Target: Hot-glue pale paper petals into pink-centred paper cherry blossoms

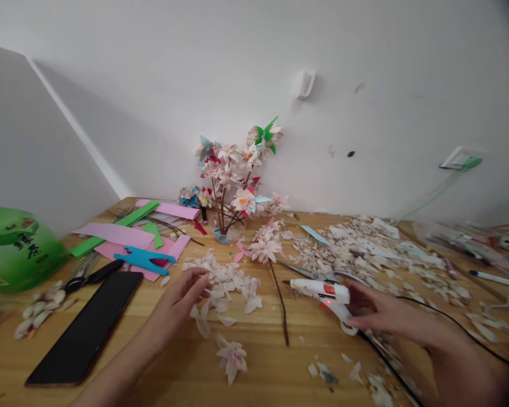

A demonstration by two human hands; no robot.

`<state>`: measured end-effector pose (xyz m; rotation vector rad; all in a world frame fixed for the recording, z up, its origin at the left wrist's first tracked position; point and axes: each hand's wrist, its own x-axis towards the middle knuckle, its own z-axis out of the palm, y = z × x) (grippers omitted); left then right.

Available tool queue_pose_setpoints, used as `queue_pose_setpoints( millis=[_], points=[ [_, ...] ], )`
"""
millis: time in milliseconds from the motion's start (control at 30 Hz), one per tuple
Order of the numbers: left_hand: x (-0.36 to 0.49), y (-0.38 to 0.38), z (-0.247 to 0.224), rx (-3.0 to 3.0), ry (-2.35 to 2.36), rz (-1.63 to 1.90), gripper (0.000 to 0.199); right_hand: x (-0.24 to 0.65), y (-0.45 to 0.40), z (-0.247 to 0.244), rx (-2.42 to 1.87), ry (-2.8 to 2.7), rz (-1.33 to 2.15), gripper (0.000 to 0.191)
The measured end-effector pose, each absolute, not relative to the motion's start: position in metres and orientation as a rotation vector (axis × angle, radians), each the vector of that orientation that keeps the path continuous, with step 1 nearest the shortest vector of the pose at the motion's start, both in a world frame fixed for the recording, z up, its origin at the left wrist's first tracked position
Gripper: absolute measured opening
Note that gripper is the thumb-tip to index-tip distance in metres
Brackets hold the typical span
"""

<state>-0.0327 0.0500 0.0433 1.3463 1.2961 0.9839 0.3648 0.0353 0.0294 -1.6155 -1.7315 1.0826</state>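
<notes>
My left hand [180,305] reaches to the left edge of a pile of pale dried petals [233,282], fingers loosely bent and somewhat apart, fingertips at the petals. I make out nothing held in it. My right hand [373,311] grips the rear of a white and orange hot glue gun [320,289], its nozzle pointing left and a red light glowing. Between the hands lies a petal flower [266,249] on a brown twig stem [282,305]. A loose stemless flower head [232,359] rests nearer me. Scissors [309,272] lie partly hidden behind the glue gun.
A glass vase [227,233] of petal flowers stands by the wall. Coloured paper strips [123,234], a black phone [87,328] and a green bottle [21,249] are at left. Scattered petals [365,249] cover the right; a black cable [390,367] trails from the glue gun.
</notes>
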Motion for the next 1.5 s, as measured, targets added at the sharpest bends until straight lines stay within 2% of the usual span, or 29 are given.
queue_pose_setpoints(
  millis=[67, 133, 200, 300, 500, 567, 700, 800, 1133, 1500],
  points=[
    [-0.035, 0.048, 0.049, 1.485, 1.357, 0.980, 0.041, 0.357, 0.039, 0.025, -1.631, -1.782, 1.109, 0.056],
    [-0.039, 0.046, 0.052, 1.516, 1.384, 0.974, 0.043, 0.348, 0.041, 0.024, -1.674, -1.853, 1.064, 0.049],
    [-0.042, 0.045, 0.052, 1.460, 1.381, 0.976, 0.050, 0.339, 0.042, 0.026, -1.728, -1.917, 0.981, 0.043],
    [-0.046, 0.047, 0.049, 1.368, 1.347, 1.001, 0.058, 0.324, 0.042, 0.029, -1.739, -1.960, 0.914, 0.045],
    [-0.052, 0.054, 0.048, 1.460, 1.394, 1.140, 0.039, 0.309, 0.043, 0.027, -1.657, -1.838, 0.975, 0.041],
    [-0.052, 0.053, 0.047, 1.633, 1.453, 1.048, 0.035, 0.312, 0.041, 0.031, -1.650, -1.742, 1.047, 0.040],
    [-0.050, 0.046, 0.045, 1.961, 1.541, 0.623, 0.030, 0.317, 0.032, 0.041, -1.597, -1.513, 1.062, 0.035],
    [-0.051, 0.042, 0.043, 2.048, 1.511, 0.486, 0.042, 0.311, 0.026, 0.044, -1.501, -1.363, 1.098, 0.033],
    [-0.069, 0.044, 0.032, 2.158, 1.442, 0.488, 0.067, 0.271, 0.022, 0.031, -1.205, -1.068, 1.367, 0.030],
    [-0.053, 0.059, 0.025, 2.198, 1.534, 0.807, 0.035, 0.262, 0.025, 0.023, -1.306, -1.080, 1.287, 0.029]
  ],
)
